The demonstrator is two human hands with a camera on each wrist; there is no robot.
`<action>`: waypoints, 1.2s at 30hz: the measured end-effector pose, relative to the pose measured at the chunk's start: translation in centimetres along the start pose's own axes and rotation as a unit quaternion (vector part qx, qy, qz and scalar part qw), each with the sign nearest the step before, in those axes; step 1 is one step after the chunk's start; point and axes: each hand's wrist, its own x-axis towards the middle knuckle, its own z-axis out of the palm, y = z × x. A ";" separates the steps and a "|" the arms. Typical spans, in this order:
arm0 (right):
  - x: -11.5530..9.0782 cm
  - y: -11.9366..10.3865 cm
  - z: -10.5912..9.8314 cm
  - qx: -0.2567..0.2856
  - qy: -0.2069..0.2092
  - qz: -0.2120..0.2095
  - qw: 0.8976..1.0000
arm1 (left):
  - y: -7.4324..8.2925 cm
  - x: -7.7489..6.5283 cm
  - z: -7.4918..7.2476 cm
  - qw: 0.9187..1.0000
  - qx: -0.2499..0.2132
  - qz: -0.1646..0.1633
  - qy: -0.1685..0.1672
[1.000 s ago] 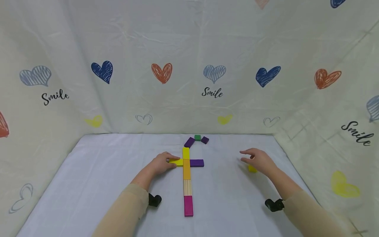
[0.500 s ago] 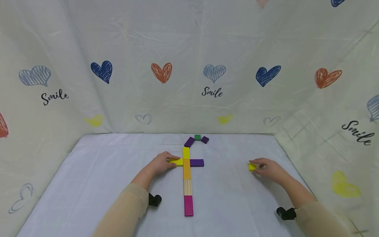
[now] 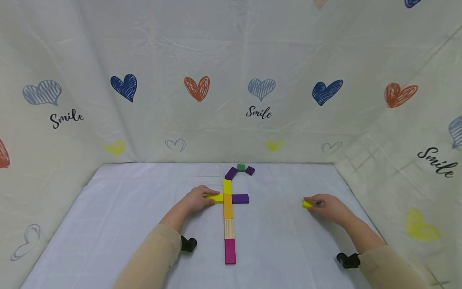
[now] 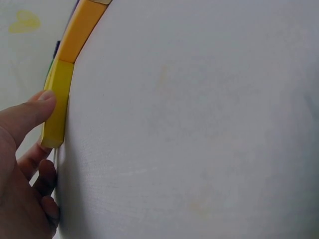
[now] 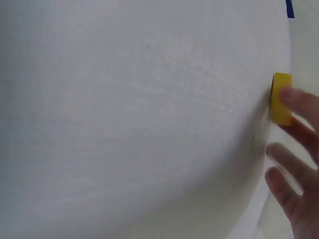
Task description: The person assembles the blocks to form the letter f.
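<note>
My left hand pinches a yellow block between thumb and fingers; its inner end meets an orange block. Over on the right, my right hand pinches a small yellow block at the table surface. The orange block stands in a column, with another yellow block above it and a striped wooden-coloured block and a magenta block below. A purple block lies against the orange block's right side. In the left wrist view the thumb presses on the yellow block's face.
Beyond the column, a purple block, a green block and a dark purple block form a small arc. White cloth covers the table. A curtain printed with hearts rises at the table's far edge.
My right hand has moved right and down to the small yellow block and now pinches it. My left hand keeps its place on its yellow block.
</note>
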 end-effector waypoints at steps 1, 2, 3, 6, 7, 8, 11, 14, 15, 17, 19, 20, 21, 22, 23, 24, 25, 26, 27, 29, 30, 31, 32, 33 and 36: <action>0.1 0.0 0.0 -0.003 0.003 -0.001 1.000 | 0.0 0.0 0.0 1.000 0.002 0.001 -0.001; 0.2 -0.1 0.1 -0.005 0.007 -0.002 1.000 | 0.0 0.1 0.0 1.000 0.004 0.002 -0.001; 0.3 -0.1 0.2 -0.007 0.010 -0.004 1.000 | 0.0 0.1 0.1 1.000 0.005 0.001 -0.001; 0.6 -0.4 0.3 -0.012 0.018 -0.003 1.000 | -0.1 0.3 0.2 1.000 0.006 -0.003 0.000; 0.8 -0.5 0.3 -0.012 0.018 -0.002 1.000 | -0.1 0.3 0.2 1.000 0.006 -0.004 0.000; 0.9 -0.7 0.3 -0.011 0.017 0.000 1.000 | -0.1 0.3 0.2 1.000 0.005 -0.006 0.001; 1.3 -1.3 0.4 -0.011 0.016 0.007 1.000 | -0.1 0.2 0.2 1.000 0.004 -0.010 0.003; 1.8 -1.8 0.4 -0.015 0.014 0.005 1.000 | 0.0 0.1 0.1 1.000 0.005 -0.006 0.003; 2.0 -2.0 0.5 -0.016 0.014 0.003 1.000 | 0.1 0.0 0.1 1.000 0.006 -0.004 0.003; 2.5 -2.3 0.6 -0.017 0.012 0.000 1.000 | 0.2 -0.1 0.0 1.000 0.006 -0.002 0.004; 3.0 -2.7 0.8 -0.016 0.010 -0.004 1.000 | 0.1 0.0 0.1 1.000 0.004 -0.003 0.004; 3.3 -2.9 0.9 -0.015 0.009 -0.003 1.000 | 0.1 0.0 0.1 1.000 0.003 -0.004 0.005; 3.6 -3.1 1.0 -0.015 0.008 -0.005 1.000 | 0.1 0.0 0.1 1.000 0.002 -0.005 0.004; 3.8 -3.4 1.1 -0.016 0.007 -0.006 1.000 | 0.0 0.1 0.1 1.000 0.002 -0.004 0.005; 4.1 -3.6 1.2 -0.017 0.007 -0.008 1.000 | 0.0 0.1 0.2 1.000 0.001 -0.004 0.005; 4.3 -3.9 1.2 -0.018 0.007 -0.012 1.000 | 0.0 0.1 0.2 1.000 0.001 -0.003 0.004; 4.6 -4.3 1.3 -0.020 0.006 -0.015 1.000 | 0.0 0.1 0.2 1.000 0.002 -0.003 0.004; 4.9 -4.6 1.3 -0.021 0.006 -0.019 1.000 | 0.0 0.1 0.2 1.000 0.003 -0.003 0.004; 5.1 -5.0 1.3 -0.021 0.007 -0.025 0.999 | 0.0 0.1 0.2 1.000 0.004 -0.004 0.004; 5.8 -5.6 1.4 -0.022 0.005 -0.034 0.999 | 0.0 0.1 0.2 1.000 0.006 -0.004 0.005; 6.1 -6.0 1.4 -0.023 0.003 -0.039 0.999 | 0.0 0.2 0.2 1.000 0.007 -0.006 0.005; 6.5 -6.3 1.5 -0.023 0.001 -0.042 0.999 | 0.0 0.2 0.2 1.000 0.008 -0.008 0.005; 7.0 -6.6 1.6 -0.022 -0.001 -0.043 0.999 | -0.1 0.3 0.2 1.000 0.008 -0.009 0.005; 7.4 -6.9 1.7 -0.020 -0.004 -0.042 0.999 | -0.1 0.3 0.3 1.000 0.009 -0.007 0.005; 8.7 -7.9 2.2 -0.020 -0.012 -0.040 0.999 | -0.1 0.4 0.3 1.000 0.009 -0.008 0.004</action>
